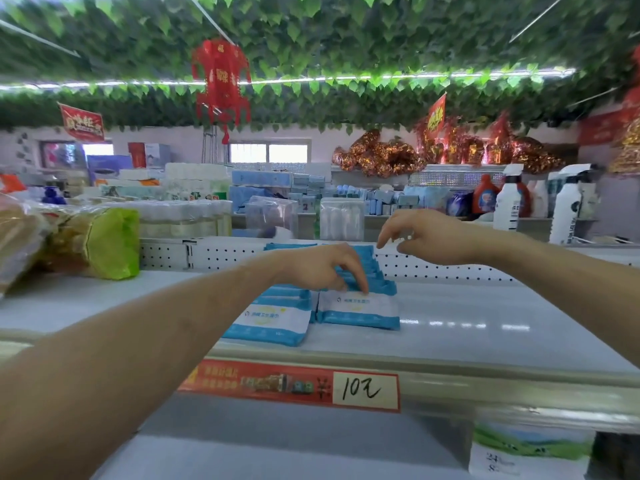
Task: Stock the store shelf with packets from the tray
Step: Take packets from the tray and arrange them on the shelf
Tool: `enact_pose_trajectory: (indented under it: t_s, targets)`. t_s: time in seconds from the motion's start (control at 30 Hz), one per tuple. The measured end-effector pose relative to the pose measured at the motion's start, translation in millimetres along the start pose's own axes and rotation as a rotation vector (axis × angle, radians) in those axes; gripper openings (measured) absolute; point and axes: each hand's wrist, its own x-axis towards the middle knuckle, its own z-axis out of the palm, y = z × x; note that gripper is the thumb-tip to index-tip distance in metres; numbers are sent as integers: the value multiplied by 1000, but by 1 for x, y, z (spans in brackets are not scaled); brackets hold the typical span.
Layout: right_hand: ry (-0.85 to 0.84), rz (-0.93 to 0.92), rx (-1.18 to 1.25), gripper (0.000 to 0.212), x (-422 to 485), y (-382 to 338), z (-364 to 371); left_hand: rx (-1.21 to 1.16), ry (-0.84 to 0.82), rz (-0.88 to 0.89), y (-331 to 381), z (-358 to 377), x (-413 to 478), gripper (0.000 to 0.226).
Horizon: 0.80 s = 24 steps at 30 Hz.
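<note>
Your left hand [322, 268] reaches in over the shelf [485, 323], fingers curled down over the top edge of the front packet [360, 310] of the right row. The grip is closed on that edge, index fingertip touching the white face; the thumb is hidden. This blue-and-white packet stands almost upright, near the shelf's middle, with more packets [367, 268] filed behind it back toward the perforated back panel [225, 258].

Just left of it, touching, the left row [273, 320] leans with its front face tilted toward you.

Your right hand [426, 237] hovers above and to the right of the rows, apart from them. Grip apart: fingers loosely bent, nothing held.

Far left on the shelf lies a green-yellow bag [100, 244]. A red price strip [294, 382] marked by hand sits on the near edge rail. White spray bottles [507, 202] stand far right.
</note>
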Motion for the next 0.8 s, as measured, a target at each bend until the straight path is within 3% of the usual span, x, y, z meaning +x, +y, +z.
enact_pose_trajectory:
  t_s: [0.27,0.47,0.63,0.8]
  targets:
    - [-19,-174,63,36,47,-71,28,-76,211,-267,-36,-44,-117,32]
    - [-60,-405,135,33,91,-185,73,-34,314,-480,-44,-45,-261,36]
    - [-128,-681,286,36,93,-306,143,-5,385,-674,-30,-1,-402,47]
    - [-347,-901,347,28,63,-406,252,-81,437,-942,5,97,-527,48]
